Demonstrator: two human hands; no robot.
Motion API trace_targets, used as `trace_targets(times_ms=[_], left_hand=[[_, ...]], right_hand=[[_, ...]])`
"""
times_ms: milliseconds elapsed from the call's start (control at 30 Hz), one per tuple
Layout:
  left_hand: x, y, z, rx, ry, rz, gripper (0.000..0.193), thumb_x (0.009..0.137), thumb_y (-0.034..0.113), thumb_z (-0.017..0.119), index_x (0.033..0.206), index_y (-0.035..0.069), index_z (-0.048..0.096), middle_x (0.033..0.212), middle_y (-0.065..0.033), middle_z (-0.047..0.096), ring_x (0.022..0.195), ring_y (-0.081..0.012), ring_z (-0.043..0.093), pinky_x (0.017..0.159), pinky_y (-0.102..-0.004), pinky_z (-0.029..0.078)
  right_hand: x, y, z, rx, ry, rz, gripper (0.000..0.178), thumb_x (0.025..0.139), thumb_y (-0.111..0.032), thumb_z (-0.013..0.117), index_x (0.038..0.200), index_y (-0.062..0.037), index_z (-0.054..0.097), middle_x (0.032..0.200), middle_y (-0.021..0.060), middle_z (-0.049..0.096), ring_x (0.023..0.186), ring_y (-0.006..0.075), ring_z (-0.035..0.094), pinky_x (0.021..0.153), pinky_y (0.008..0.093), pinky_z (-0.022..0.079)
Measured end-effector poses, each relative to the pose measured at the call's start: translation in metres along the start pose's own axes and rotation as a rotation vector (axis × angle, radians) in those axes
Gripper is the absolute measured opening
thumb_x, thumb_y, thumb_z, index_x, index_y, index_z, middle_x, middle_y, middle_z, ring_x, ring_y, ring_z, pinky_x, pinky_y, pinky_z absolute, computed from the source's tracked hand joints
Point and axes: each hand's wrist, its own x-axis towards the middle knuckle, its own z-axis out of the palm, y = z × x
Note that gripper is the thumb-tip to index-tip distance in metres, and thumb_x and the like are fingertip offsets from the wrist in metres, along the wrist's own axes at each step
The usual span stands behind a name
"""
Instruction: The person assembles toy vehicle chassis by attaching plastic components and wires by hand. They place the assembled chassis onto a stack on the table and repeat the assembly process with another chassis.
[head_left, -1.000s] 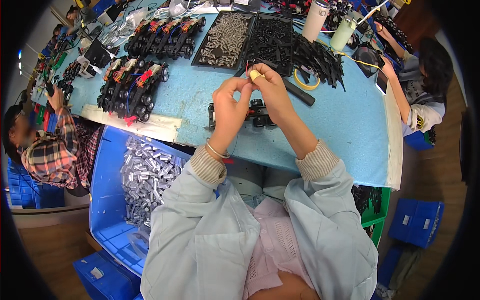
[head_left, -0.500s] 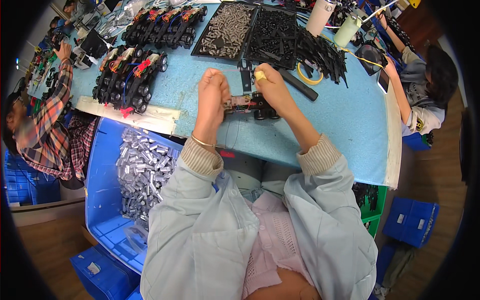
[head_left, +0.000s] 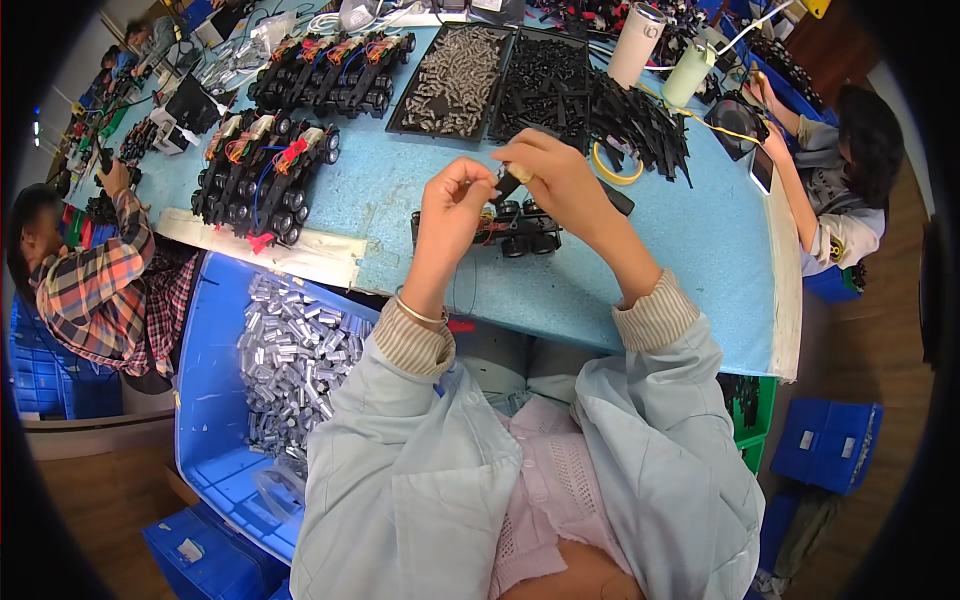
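Surface (head_left: 690, 270): blue
Chassis (head_left: 518, 230): wheeled, lying on it
Right hand (head_left: 562, 185): above the chassis, grip closed on a dark part (head_left: 508, 184)
Left hand (head_left: 450, 206): opposite, grip pinched, contents too small to tell
Dark part: between both hands

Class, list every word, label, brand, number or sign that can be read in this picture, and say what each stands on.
No text can be read.
White labels on the right-hand blue bin: too small to read.
White label on the lower-left blue bin: too blurred.
Patch on a co-worker's sleeve: too small to read.
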Motion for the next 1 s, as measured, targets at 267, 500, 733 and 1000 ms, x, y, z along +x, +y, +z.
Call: trace_targets(times_ms=[267, 500, 733, 1000], left_hand=[[0.009, -0.010, 0.027, 0.480, 0.209, 0.588, 0.007, 0.083, 0.003, 0.056, 0.077, 0.000, 0.056, 0.091, -0.0060, 0.056, 0.072, -0.0101, 0.050, 0.059, -0.0244, 0.041], [0.003, -0.007, 0.055, -0.072, 0.196, 0.291, 0.013, 0.083, 0.005, 0.058, 0.072, -0.001, 0.054, 0.082, -0.0067, 0.050, 0.071, -0.0131, 0.048, 0.063, -0.0242, 0.041], [-0.006, 0.001, 0.060, 0.215, 0.282, 0.535, 0.012, 0.078, 0.001, 0.062, 0.070, -0.001, 0.052, 0.081, -0.0074, 0.049, 0.072, -0.0148, 0.047, 0.064, -0.0244, 0.040], [-0.010, -0.008, 0.061, 0.256, 0.313, 0.560, 0.013, 0.077, -0.002, 0.061, 0.068, -0.002, 0.052, 0.081, -0.0093, 0.050, 0.074, -0.0191, 0.048, 0.068, -0.0287, 0.041]], right_hand=[[-0.004, -0.003, -0.012, 0.171, 0.021, 0.204, 0.017, 0.084, 0.000, 0.060, 0.101, 0.0015, 0.064, 0.094, 0.0086, 0.063, 0.074, 0.0160, 0.063, 0.062, 0.0247, 0.050], [-0.014, -0.007, -0.015, 0.248, 0.087, 0.301, 0.018, 0.087, -0.003, 0.060, 0.105, 0.0003, 0.064, 0.095, 0.0060, 0.065, 0.079, 0.0101, 0.062, 0.063, 0.0230, 0.051], [-0.024, -0.009, -0.017, 0.551, 0.106, 0.513, 0.017, 0.085, -0.004, 0.059, 0.100, 0.0021, 0.066, 0.085, 0.0069, 0.068, 0.075, 0.0076, 0.061, 0.064, 0.0238, 0.051], [-0.025, -0.019, -0.015, 0.609, 0.160, 0.562, 0.014, 0.084, -0.003, 0.060, 0.096, 0.0014, 0.066, 0.086, 0.0044, 0.067, 0.078, 0.0072, 0.060, 0.066, 0.0227, 0.051]])
